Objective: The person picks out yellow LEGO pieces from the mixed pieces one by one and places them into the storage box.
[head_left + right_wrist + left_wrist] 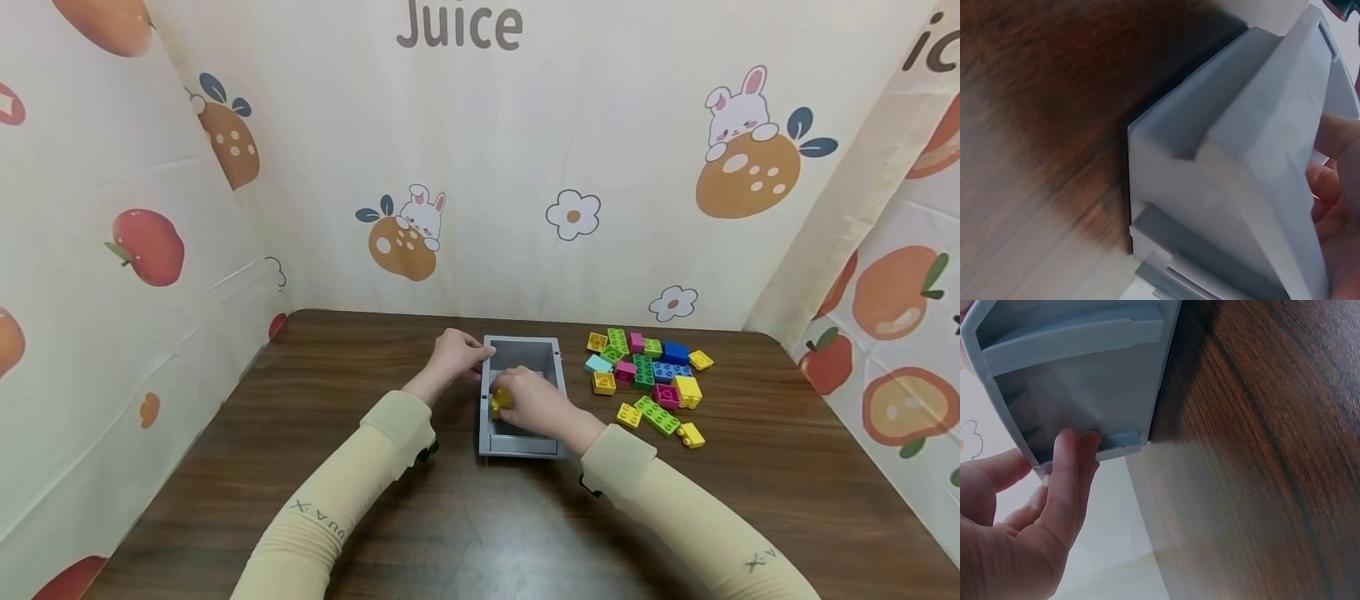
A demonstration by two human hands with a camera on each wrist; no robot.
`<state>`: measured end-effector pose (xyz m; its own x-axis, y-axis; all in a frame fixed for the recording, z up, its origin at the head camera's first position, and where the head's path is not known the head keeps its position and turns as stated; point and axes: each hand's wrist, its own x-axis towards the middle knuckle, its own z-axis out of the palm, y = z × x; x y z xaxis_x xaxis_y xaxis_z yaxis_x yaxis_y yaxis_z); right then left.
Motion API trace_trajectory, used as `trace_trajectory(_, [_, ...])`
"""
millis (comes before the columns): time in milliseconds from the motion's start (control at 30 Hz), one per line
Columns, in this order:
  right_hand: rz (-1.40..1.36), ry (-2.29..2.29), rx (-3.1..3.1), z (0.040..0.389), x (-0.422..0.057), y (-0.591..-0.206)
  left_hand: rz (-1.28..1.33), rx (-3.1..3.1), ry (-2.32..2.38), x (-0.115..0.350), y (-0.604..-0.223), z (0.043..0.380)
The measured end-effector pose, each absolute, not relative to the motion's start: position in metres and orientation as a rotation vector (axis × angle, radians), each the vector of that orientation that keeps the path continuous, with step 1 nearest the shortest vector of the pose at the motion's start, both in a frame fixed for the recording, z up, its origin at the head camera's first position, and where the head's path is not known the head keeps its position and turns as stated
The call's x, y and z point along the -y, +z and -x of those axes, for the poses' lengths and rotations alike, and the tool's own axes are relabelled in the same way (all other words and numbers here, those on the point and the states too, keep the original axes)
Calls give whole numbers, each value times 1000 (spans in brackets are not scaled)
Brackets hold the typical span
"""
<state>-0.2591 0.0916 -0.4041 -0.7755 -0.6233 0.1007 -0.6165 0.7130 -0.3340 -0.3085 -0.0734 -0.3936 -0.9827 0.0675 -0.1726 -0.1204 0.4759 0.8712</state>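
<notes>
Right hand point(531, 402): fingers curled on yellow brick point(500, 403) (grip partly hidden), down inside grey bin point(485, 427), long axis running forward. Leftward, left hand point(452, 357) pinches bin's left rim. Rightward, outside: loose bricks point(643, 372).

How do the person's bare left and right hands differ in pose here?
The left hand grips the gray rectangular plastic bin by its rim, from outside; the right hand reaches down inside it. The right hand holds a yellow plastic block; the left hand holds no block. Both hands are at the bin.
</notes>
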Motion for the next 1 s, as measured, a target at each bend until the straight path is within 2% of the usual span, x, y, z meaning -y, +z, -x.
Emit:
trace_trajectory(733, [1061,-455,-2875,259,-90,-407,53,-2530,1522,74,-392,306])
trace_trajectory(1000, [1017,-498,-2838,260,-92,-393,46,-2526,1524,73,-393,307])
